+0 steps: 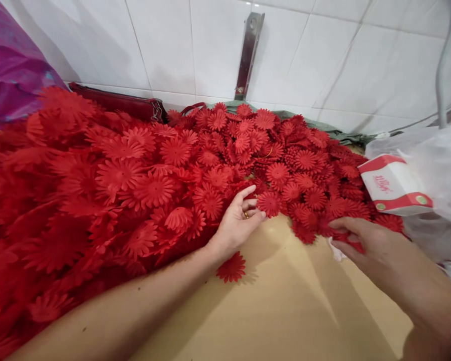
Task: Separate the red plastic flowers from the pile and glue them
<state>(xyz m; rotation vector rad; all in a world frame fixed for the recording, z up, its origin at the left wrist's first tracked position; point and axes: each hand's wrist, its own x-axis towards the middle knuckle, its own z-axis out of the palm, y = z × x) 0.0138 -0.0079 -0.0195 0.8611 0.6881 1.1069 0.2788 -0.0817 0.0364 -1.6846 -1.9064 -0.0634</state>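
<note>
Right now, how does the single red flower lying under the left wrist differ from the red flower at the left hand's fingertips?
The single flower lies alone on the bare table; the fingertip flower sits at the pile's edge. The left hand touches the fingertip flower, not the single flower. Both are red, daisy-shaped.

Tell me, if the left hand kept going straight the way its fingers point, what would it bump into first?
Probably the red flower at the fingertips of the left hand; it seems to touch it already, with the flower heap beyond.

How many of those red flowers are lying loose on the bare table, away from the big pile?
1. A single red flower lies on the tan table just under the left hand's wrist. The rest belong to the pile; arms may hide others.
</note>
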